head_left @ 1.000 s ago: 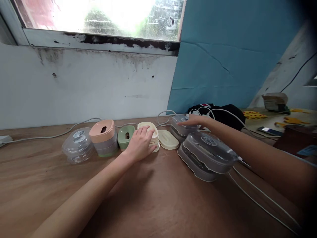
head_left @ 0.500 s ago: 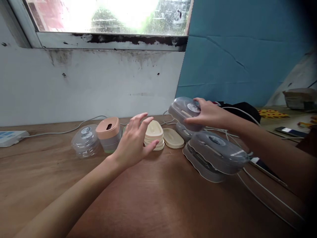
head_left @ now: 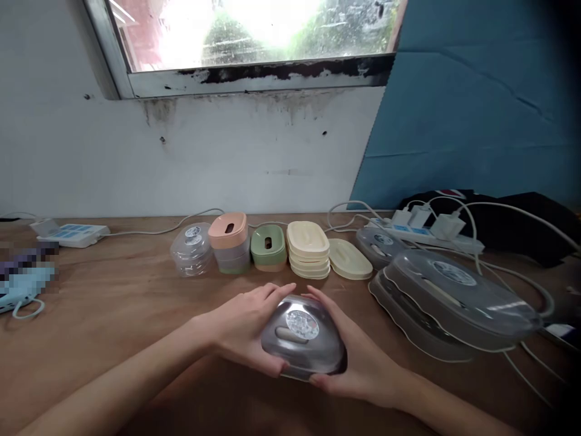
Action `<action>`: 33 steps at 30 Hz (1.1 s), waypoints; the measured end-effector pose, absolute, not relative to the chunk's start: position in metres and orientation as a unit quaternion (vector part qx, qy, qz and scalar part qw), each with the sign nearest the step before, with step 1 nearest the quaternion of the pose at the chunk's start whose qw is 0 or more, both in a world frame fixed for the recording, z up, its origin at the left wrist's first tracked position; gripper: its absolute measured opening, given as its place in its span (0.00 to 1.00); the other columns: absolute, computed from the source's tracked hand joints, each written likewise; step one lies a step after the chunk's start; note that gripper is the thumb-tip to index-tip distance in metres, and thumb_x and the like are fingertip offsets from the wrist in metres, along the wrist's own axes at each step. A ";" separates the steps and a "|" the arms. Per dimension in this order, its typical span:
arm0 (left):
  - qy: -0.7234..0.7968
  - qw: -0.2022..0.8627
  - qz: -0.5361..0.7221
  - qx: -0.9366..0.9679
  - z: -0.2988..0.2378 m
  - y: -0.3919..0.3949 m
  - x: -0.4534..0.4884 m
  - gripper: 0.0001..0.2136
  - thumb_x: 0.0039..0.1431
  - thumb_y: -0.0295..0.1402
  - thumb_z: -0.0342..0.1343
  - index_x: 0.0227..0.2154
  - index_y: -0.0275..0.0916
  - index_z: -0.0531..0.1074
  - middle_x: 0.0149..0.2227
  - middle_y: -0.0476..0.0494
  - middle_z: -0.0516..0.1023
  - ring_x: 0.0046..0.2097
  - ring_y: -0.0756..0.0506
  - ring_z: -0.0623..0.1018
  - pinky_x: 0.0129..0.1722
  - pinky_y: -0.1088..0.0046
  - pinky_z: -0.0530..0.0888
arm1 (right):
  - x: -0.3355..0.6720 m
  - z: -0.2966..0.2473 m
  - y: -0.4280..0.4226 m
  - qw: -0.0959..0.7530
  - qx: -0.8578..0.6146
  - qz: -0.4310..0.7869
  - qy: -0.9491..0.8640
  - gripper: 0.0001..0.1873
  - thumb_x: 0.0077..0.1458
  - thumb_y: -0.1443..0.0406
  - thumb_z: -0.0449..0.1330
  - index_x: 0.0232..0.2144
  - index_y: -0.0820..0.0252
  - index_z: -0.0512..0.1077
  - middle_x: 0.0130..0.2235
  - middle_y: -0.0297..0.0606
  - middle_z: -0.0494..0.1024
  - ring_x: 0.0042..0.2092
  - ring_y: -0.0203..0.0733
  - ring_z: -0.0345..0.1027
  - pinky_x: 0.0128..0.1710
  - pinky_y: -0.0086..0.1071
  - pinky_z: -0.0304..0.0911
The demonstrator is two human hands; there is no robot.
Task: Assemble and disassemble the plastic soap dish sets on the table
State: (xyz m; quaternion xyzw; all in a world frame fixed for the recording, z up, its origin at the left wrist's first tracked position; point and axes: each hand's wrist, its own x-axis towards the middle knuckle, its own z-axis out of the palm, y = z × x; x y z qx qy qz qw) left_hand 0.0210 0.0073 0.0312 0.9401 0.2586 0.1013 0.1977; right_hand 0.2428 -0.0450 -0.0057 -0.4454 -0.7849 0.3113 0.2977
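A grey translucent plastic lid (head_left: 313, 351), rounded, with a round printed sticker and a pale slot-shaped mark, is held in front of me. My left hand (head_left: 247, 327) grips its left side, with the thumb at the near edge. Round the right side, my right hand (head_left: 358, 357) is closed on it. Behind it stand a stack of cream lids (head_left: 308, 239), a single cream lid (head_left: 349, 259) leaning beside them, a green box (head_left: 269, 247) with a slotted top, and a pink-topped box (head_left: 230, 233). The lid's underside is hidden.
Larger grey translucent lids (head_left: 458, 297) are piled on the right, with a smaller grey lid (head_left: 379, 242) behind. Clear lids (head_left: 193, 249) stand left. A power strip (head_left: 458, 242) with plugs and cables lies back right; another strip (head_left: 77, 235) sits left on the wooden table (head_left: 113, 315).
My right hand has brought the grey lid from the pile at the right down to the front middle. My left hand, open before, has taken hold of its left side. The view has turned left.
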 end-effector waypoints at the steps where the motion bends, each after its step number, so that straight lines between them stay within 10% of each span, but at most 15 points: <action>1: 0.264 0.207 0.109 0.936 0.035 0.008 0.020 0.45 0.40 0.39 0.63 0.60 0.38 0.45 0.53 0.35 0.63 0.51 0.37 0.68 0.48 0.60 0.69 | 0.245 -0.012 -0.045 0.314 -0.443 0.313 -0.780 0.59 0.39 0.61 0.65 0.62 0.57 0.30 0.60 0.51 0.52 0.61 0.52 0.49 0.57 0.47 0.49; 5: 0.334 0.192 0.243 0.890 0.070 0.017 0.004 0.31 0.49 0.40 0.57 0.56 0.45 0.54 0.52 0.42 0.65 0.48 0.42 0.71 0.44 0.66 0.72 | 0.248 -0.026 -0.046 0.320 -0.448 0.295 -0.781 0.64 0.41 0.57 0.65 0.61 0.56 0.20 0.62 0.53 0.48 0.62 0.53 0.45 0.58 0.51 0.45; 8: 0.553 -0.015 0.360 0.751 0.101 0.036 -0.025 0.31 0.51 0.49 0.52 0.56 0.43 0.54 0.52 0.37 0.65 0.48 0.37 0.71 0.42 0.59 0.71 | 0.248 -0.028 -0.045 0.302 -0.447 0.291 -0.790 0.61 0.42 0.56 0.65 0.62 0.54 0.24 0.61 0.52 0.51 0.62 0.53 0.47 0.58 0.51 0.45; 14: 0.791 -0.059 0.145 0.591 0.100 0.084 -0.069 0.37 0.50 0.57 0.43 0.55 0.32 0.57 0.52 0.22 0.62 0.50 0.24 0.69 0.40 0.50 0.69 | 0.247 -0.022 -0.044 0.273 -0.447 0.297 -0.799 0.52 0.45 0.57 0.63 0.63 0.55 0.34 0.62 0.49 0.50 0.62 0.51 0.45 0.59 0.47 0.45; 29: 0.735 -0.037 0.118 0.667 0.094 0.065 -0.042 0.32 0.58 0.50 0.32 0.59 0.34 0.51 0.62 0.29 0.47 0.57 0.28 0.61 0.49 0.48 0.63 | 0.240 -0.008 -0.049 0.219 -0.430 0.294 -0.825 0.45 0.38 0.68 0.63 0.57 0.52 0.48 0.59 0.43 0.47 0.59 0.49 0.50 0.57 0.39 0.51; 33: 0.429 0.015 0.116 0.896 0.077 0.015 0.005 0.38 0.48 0.54 0.50 0.58 0.36 0.53 0.62 0.33 0.51 0.61 0.35 0.54 0.55 0.56 0.59 | 0.240 -0.009 -0.049 0.241 -0.397 0.293 -0.835 0.45 0.35 0.70 0.64 0.56 0.52 0.50 0.59 0.43 0.48 0.58 0.49 0.51 0.56 0.39 0.52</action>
